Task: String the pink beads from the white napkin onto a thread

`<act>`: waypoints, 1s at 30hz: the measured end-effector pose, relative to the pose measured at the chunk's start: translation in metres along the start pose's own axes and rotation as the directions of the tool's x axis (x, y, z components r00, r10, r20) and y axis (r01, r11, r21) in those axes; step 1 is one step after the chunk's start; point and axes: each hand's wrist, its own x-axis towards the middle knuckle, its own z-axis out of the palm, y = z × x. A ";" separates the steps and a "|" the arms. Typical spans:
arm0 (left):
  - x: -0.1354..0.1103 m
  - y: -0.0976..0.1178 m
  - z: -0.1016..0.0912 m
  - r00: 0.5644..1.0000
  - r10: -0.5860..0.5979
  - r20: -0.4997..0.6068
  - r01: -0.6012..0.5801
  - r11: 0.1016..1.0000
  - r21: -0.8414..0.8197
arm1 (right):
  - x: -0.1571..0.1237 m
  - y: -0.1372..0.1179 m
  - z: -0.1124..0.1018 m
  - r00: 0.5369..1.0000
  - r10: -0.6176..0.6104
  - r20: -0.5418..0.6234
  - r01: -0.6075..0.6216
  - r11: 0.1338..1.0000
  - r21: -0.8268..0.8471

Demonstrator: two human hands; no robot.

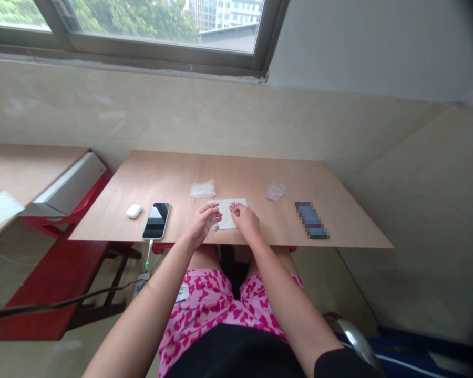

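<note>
While I watch from afar through the head-worn camera, the left hand [199, 226] and the right hand [246, 220] work close together over a thin white paper square [225, 219], which lies flat near the front edge of a pale plywood tabletop [260, 178], about midway along it. The right hand's fingertips [235, 210] draw into a narrow pinch against a pink cluster of small shapes [235, 207] on the paper; at this resolution, I cannot tell whether they hold a piece or only press the sheet. The left hand curls narrowly just beside the paper's left edge, with a translucent scrap [212, 223] at its fingers, though I cannot confirm a hold. For work this fine, I judge it best to keep both wrists low and steady and let only the fingertips move, since light paper could slide on smooth wood. Behind the hands lie two crinkled, clear plastic bags [202, 189] [276, 191], their thin film catching the light. Farther left sit a glossy black smartphone in a pale case [156, 221] and a rounded white earbud case [133, 211], while a long, dark blue object [311, 220], pixelated beyond recognition, rests to the right.
</note>
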 end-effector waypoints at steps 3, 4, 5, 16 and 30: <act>0.002 -0.002 -0.002 1.000 -0.003 0.000 0.003 1.000 0.027 | 0.003 -0.011 -0.017 0.998 -0.063 -0.014 0.064 0.977 0.204; 0.002 -0.003 -0.002 1.000 -0.004 0.002 0.004 0.999 0.046 | 0.004 -0.019 -0.024 0.995 -0.098 -0.030 0.103 0.945 0.310; 0.001 -0.004 -0.002 1.000 -0.004 0.009 0.003 0.998 0.066 | 0.004 -0.027 -0.033 0.990 -0.136 -0.047 0.144 0.903 0.404; -0.014 0.004 0.010 0.988 -0.033 0.153 0.006 0.985 0.173 | -0.021 -0.069 -0.081 0.921 -0.383 0.078 0.311 0.839 0.446; -0.007 0.007 0.004 0.999 -0.019 0.041 0.016 0.996 0.086 | 0.014 0.041 -0.035 1.000 -0.002 0.028 0.002 1.000 -0.018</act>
